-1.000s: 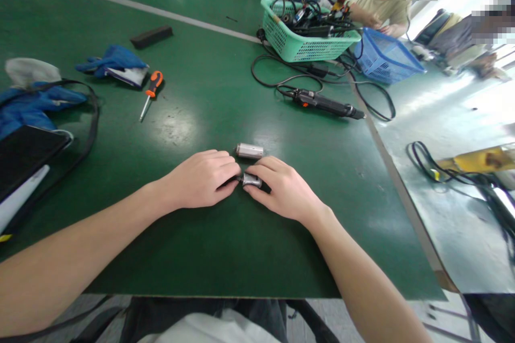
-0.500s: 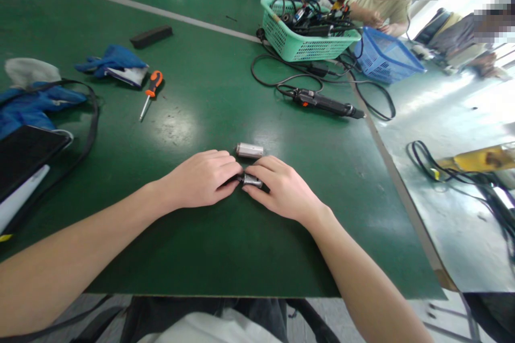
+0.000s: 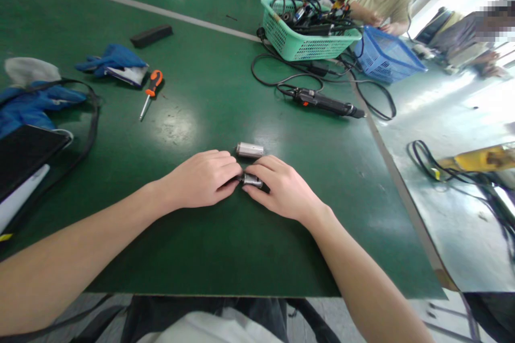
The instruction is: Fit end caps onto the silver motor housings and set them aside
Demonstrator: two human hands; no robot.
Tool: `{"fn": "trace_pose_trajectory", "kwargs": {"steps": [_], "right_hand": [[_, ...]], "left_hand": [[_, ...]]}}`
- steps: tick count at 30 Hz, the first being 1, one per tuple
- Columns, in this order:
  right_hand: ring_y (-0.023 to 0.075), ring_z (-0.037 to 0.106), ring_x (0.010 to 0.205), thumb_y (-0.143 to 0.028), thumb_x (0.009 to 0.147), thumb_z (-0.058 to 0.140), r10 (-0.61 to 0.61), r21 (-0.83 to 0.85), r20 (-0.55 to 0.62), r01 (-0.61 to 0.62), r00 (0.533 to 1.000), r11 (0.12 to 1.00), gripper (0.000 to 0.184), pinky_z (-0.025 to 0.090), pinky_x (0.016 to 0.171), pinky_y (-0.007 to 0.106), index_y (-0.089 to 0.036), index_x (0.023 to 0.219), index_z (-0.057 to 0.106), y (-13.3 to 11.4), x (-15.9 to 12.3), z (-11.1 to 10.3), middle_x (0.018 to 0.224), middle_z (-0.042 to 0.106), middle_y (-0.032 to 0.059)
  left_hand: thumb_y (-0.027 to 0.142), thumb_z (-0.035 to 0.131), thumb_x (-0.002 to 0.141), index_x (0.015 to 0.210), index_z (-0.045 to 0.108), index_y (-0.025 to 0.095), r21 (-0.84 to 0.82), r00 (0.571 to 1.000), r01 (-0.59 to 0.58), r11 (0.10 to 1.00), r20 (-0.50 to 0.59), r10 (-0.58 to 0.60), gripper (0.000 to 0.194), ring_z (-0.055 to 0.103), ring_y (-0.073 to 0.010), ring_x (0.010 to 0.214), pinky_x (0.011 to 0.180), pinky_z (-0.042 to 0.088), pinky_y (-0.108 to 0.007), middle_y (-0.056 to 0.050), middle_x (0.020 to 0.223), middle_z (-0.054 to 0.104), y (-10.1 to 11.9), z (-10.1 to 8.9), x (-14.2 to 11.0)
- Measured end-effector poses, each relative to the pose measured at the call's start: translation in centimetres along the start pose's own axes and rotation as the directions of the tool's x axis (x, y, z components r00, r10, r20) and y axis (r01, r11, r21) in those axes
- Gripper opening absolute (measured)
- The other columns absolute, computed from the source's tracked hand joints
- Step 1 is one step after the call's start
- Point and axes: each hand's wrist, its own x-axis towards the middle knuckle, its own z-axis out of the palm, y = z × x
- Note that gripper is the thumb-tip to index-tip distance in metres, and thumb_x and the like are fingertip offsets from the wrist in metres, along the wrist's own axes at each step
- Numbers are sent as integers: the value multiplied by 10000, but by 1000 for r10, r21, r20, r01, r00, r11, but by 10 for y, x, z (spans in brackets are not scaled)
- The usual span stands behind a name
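Note:
Low over the green table, a short silvery metal cylinder (image 3: 252, 180) lies between the thumb and fingers of my right hand (image 3: 284, 185). My left hand (image 3: 211, 177) is closed at the cylinder's left end, its thumb and fingertips pinching around a small dark part there. What exactly those left fingers grip is mostly hidden. Just behind my fingertips, a second silvery cylinder (image 3: 250, 150) rests on its side, with a thin tip pointing left.
An orange-handled screwdriver (image 3: 152, 91), blue gloves (image 3: 115, 61) and a black block (image 3: 152, 36) lie ahead to the left. A black power screwdriver (image 3: 325, 103) with cable lies ahead right, before a green basket (image 3: 306, 48) of tools and a blue basket (image 3: 386, 56). People sit beyond.

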Motion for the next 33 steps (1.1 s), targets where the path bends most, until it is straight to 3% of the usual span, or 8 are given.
{"fn": "trace_pose_trajectory", "kwargs": {"steps": [33], "right_hand": [[274,648,1027,-273,996,616,16,1,-3,-16,1000,1000,150,553,929,439,-197,1115,667,0,1,0,1083,695,109]], "left_hand": [[227,531,990,928,674,159,20,1000,20,1000,4,-20,170,587,-195,796,765,484,-339,-57,848,649,0,-1,0]]}}
